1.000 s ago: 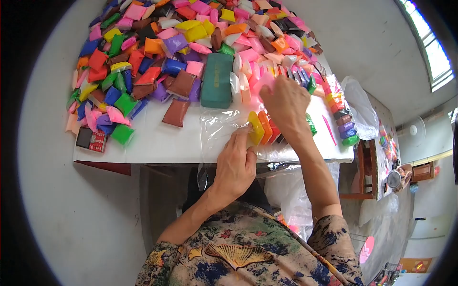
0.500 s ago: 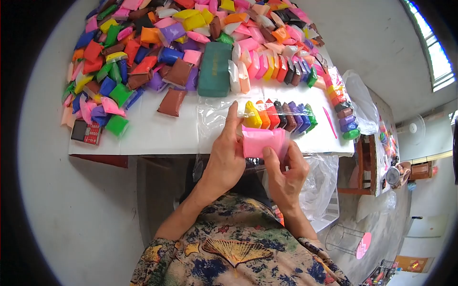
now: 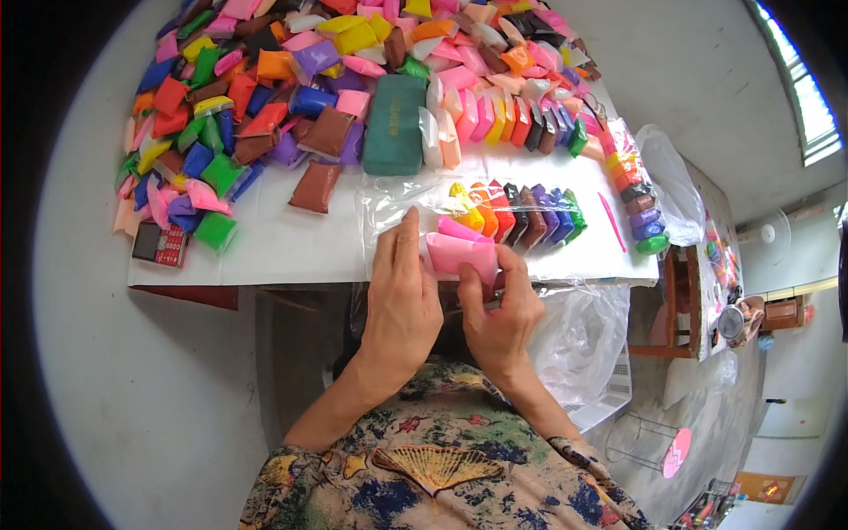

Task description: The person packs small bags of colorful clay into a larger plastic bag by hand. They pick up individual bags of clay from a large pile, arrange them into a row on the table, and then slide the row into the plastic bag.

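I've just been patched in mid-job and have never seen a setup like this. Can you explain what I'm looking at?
There is no machine here: two bare hands do the work, seen by one camera worn on the person's head, looking forward and down. Its wide lens bends the edges.

The right hand holds a pink packet between thumb and fingers. The left hand is beside it, at the clear plastic; whether it grips anything is hard to tell.

On the white table, a short row of coloured packets stands just beyond the hands, yellow through green. Farther back are a green box and a big mixed pile of packets. A thin pink tool lies at the right.
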A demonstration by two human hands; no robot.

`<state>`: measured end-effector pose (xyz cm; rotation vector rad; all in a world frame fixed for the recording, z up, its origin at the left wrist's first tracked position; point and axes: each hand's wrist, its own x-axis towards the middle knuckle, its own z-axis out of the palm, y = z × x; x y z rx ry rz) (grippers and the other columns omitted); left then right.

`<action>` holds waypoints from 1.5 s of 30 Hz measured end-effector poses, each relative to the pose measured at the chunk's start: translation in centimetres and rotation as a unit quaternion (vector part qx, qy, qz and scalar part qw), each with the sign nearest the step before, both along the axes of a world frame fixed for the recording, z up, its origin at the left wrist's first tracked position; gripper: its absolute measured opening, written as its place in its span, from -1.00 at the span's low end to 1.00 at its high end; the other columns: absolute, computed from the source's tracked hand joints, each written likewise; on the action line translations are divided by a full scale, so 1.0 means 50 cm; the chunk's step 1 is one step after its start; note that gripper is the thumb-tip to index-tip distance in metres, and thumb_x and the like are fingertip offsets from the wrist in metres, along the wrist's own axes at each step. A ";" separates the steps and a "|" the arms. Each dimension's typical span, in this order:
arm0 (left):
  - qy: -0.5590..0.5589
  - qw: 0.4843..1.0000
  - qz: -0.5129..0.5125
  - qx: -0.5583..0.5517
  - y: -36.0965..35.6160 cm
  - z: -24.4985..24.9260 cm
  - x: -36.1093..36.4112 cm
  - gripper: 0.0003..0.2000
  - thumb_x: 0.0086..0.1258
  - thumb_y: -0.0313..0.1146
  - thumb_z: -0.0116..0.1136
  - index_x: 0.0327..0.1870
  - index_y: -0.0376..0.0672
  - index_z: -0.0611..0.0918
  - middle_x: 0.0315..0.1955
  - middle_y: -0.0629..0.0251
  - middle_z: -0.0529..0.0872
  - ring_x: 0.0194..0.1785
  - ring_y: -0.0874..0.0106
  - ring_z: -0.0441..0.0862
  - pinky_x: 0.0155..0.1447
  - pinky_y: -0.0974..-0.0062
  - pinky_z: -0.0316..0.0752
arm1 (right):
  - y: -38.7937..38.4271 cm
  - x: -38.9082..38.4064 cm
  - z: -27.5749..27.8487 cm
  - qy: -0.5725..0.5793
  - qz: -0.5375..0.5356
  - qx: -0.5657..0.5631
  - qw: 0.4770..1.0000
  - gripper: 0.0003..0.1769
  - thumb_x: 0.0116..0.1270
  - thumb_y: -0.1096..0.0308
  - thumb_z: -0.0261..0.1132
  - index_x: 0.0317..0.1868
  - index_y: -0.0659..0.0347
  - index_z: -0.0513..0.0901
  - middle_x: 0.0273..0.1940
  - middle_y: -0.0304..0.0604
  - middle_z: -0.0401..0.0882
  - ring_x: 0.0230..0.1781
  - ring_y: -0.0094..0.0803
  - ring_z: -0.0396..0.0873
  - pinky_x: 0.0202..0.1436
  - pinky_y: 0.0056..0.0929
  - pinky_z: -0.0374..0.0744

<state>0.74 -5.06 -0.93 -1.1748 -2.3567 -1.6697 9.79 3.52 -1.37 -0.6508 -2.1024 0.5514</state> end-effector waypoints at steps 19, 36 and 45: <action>-0.050 0.997 -0.023 0.047 0.003 -0.019 -0.004 -0.66 0.43 -0.58 -0.04 0.21 -0.45 0.45 0.05 -0.17 0.54 0.10 -0.08 0.55 0.18 0.19 0.48 | -0.009 -0.026 0.015 -0.099 -0.023 0.067 0.993 -0.66 0.17 0.32 0.49 -0.08 0.16 0.61 -0.41 -0.25 0.60 -0.46 -0.32 0.63 -0.44 -0.34 0.51; -0.074 0.994 -0.076 -0.004 0.004 0.009 -0.015 -0.60 0.46 -0.53 0.02 0.26 -0.54 0.37 0.14 -0.28 0.46 0.16 -0.19 0.48 0.22 0.13 0.44 | 0.121 -0.121 0.145 -0.134 0.004 0.121 0.984 -0.61 0.32 0.08 0.38 -0.20 0.31 0.66 -0.41 -0.05 0.67 -0.51 -0.15 0.66 -0.42 -0.17 0.56; -0.041 0.997 -0.058 0.007 0.007 0.000 -0.016 -0.60 0.47 -0.53 0.02 0.28 -0.51 0.39 0.13 -0.26 0.50 0.18 -0.19 0.50 0.26 0.12 0.42 | 0.175 -0.271 0.116 -0.287 0.024 0.121 0.950 -0.29 0.24 -0.23 0.34 -0.55 0.42 0.67 -0.58 0.14 0.62 -0.49 0.01 0.69 -0.36 -0.07 0.59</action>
